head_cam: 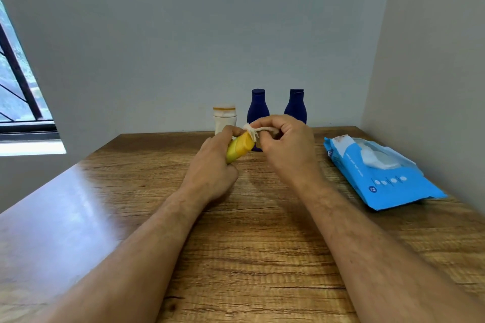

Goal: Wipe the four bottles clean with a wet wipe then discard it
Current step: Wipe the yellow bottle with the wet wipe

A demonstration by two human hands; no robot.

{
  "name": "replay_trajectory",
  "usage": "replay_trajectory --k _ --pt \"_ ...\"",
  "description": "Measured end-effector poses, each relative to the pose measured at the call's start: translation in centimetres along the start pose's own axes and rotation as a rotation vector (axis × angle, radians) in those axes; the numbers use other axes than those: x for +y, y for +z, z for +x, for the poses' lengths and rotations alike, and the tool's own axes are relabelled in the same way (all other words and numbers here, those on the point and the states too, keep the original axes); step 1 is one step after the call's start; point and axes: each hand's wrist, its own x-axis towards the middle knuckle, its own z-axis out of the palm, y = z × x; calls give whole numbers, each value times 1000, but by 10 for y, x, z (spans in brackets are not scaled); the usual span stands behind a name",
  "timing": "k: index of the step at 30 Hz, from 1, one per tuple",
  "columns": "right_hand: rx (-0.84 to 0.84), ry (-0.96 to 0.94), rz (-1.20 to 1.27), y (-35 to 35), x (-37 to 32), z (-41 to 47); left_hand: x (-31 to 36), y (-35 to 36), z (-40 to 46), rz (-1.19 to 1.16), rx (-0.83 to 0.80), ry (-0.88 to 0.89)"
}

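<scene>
Nearest, two bare forearms reach forward over the brown wood-grain desk [262, 257]; the left hand [212, 165] has its grip wrapped round a small yellow plastic bottle [240, 149], held tilted above the desk with its upper end pointing up and to the right; the right hand [286, 144] meets it there, its grip pinching a crumpled white wet wipe [258, 131] between fingertips and thumb, the wipe touching the top end of the yellow bottle; both hands hover over the middle of the desk, apart from its surface as far as can be told. To the right, lying flat on the desk beside the side wall, is a bright blue soft pack of wet wipes [380, 178], its flap open and a white sheet bulging out of the opening. Farther back, along the rear wall, three more bottles stand upright in a row: a white bottle with an orange-banded cap [224, 118] on the left, a dark blue bottle with a blue cap [258, 106] partly hidden behind the hands, and a second dark blue bottle [296, 106] to its right; at the far left a dark-framed window [21, 86] shows greenery outside.
</scene>
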Motion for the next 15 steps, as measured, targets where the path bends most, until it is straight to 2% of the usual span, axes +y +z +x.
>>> replay_trajectory --k 4,8,12,15 --pt "63 115 141 -2 3 6 6 0 5 -301 70 -89" --pt "-85 180 232 -1 0 4 10 -3 3 -620 22 -152" --pt "-71 173 276 -1 -2 3 7 -2 7 -1086 16 -302" --pt "-167 190 313 -1 -4 2 6 -3 8 -1240 11 -337"
